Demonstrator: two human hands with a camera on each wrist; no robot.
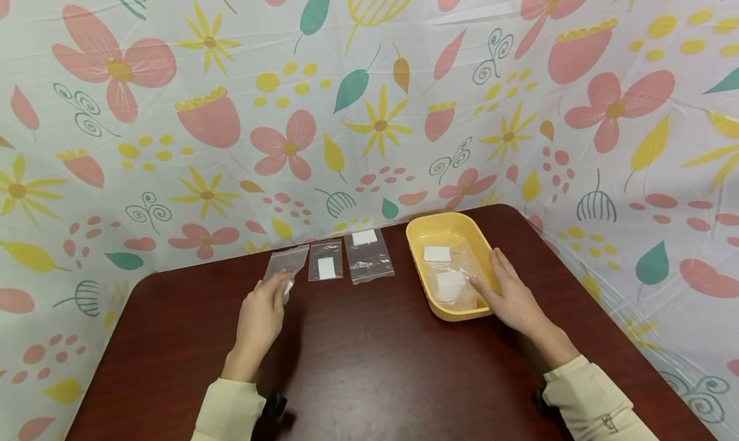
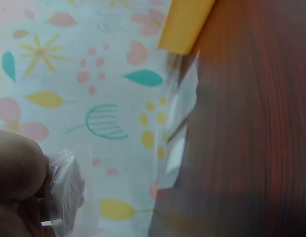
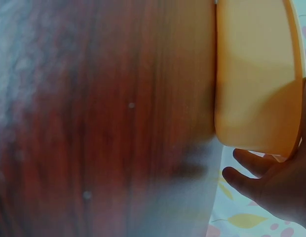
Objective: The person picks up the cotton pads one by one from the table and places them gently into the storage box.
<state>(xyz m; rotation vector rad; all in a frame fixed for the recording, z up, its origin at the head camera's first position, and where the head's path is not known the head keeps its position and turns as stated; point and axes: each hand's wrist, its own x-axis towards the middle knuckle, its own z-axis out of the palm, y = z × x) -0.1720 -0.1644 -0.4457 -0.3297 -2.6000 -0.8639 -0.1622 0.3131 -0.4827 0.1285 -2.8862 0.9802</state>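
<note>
My left hand [image 1: 260, 316] pinches a small clear plastic bag [image 1: 292, 256] over the table's back left. Something white shows through the bag [image 2: 67, 185] beside the fingers in the left wrist view. To its right lie a small clear bag with a white piece [image 1: 326, 268] and a larger clear bag [image 1: 371, 264], also with a white piece. My right hand [image 1: 516, 300] is at the right side of a yellow tray [image 1: 412, 255], fingers extended along the rim and thumb over the inside. Clear bags with white pieces [image 1: 453, 285] lie in the tray.
The dark wooden table [image 1: 369, 370] ends at the back against a hanging flower-patterned cloth [image 1: 323, 107], which also runs along the right side. The tray stands near the table's back right corner.
</note>
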